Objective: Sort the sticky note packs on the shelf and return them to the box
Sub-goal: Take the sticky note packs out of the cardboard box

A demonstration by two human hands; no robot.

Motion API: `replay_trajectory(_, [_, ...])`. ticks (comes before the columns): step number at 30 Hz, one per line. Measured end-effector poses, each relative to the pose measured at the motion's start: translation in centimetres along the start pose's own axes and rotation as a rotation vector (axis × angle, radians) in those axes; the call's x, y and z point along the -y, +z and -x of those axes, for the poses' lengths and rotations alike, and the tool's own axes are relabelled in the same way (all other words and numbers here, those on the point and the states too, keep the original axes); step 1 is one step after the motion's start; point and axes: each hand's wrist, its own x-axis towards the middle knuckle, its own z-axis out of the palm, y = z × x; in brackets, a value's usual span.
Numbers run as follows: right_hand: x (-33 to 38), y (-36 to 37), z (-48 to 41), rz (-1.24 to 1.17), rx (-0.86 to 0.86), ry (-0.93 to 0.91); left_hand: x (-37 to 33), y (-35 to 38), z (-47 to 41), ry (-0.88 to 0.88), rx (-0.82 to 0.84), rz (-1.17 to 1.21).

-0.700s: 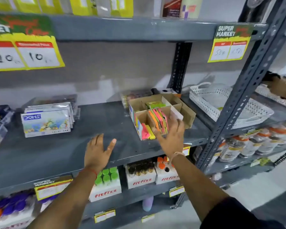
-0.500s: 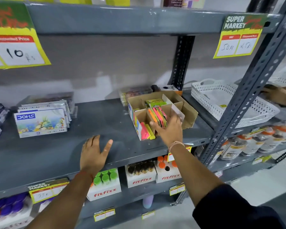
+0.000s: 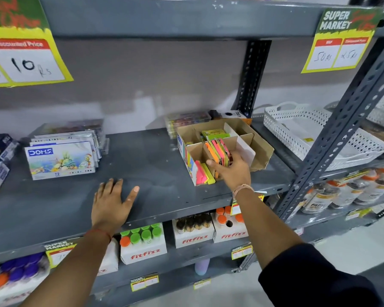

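A brown cardboard box [image 3: 259, 149] with dividers stands on the grey shelf [image 3: 155, 165], right of middle. Upright neon sticky note packs [image 3: 215, 149] in orange, pink and green fill its middle compartment. A green pack [image 3: 213, 133] lies in a rear compartment, and pink and yellow packs [image 3: 203, 176] sit at the box's front corner. My right hand [image 3: 232, 169] reaches into the box with fingers curled around the upright packs. Flat on the shelf near its front edge, fingers spread, rests my left hand [image 3: 111, 202], holding nothing.
DOMS boxes [image 3: 60, 159] are stacked at the shelf's left. Clear cases [image 3: 186, 120] sit behind the box. A white perforated basket [image 3: 319, 134] stands on the neighbouring shelf to the right, past a slotted upright [image 3: 333, 138]. Fitfizz bottle cartons [image 3: 143, 244] fill the shelf below.
My right hand has moved down from above the box and closed its fingers on the upright packs. The left hand has stayed flat on the shelf. The camera came closer.
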Motion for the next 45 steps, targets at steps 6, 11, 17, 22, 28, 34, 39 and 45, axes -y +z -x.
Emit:
replay_trajectory(6, [0.6, -0.1, -0.2, 0.041, 0.003, 0.047, 0.5, 0.2, 0.4, 0.036, 0.017, 0.004])
replay_trajectory(11, [1.4, -0.4, -0.9, -0.196, 0.021, 0.131, 0.6, 0.3, 0.3, 0.041, 0.026, -0.019])
replay_trajectory(17, [1.2, -3.0, -1.6, -0.239, 0.016, 0.095, 0.6, 0.5, 0.3, 0.041, 0.017, -0.027])
replay_trajectory(22, [1.4, -3.1, -1.9, -0.13, 0.075, 0.105, 0.5, 0.6, 0.2, 0.044, 0.012, -0.037])
replay_trajectory(28, [1.8, -1.3, -1.1, -0.03, -0.069, -0.01, 0.5, 0.4, 0.3, 0.041, 0.021, -0.042])
replay_trajectory(34, [4.2, -1.3, 0.2, 0.059, -0.347, -0.145, 0.6, 0.2, 0.2, 0.029, 0.047, -0.007])
replay_trajectory(39, [9.8, -0.5, 1.6, -0.099, -0.211, -0.34, 1.5, -0.5, 0.0, 0.037, 0.034, -0.006])
replay_trajectory(45, [12.1, 4.5, 3.7, 0.323, 0.088, -0.544, 3.7, -1.4, -0.1, -0.004, 0.026, -0.063])
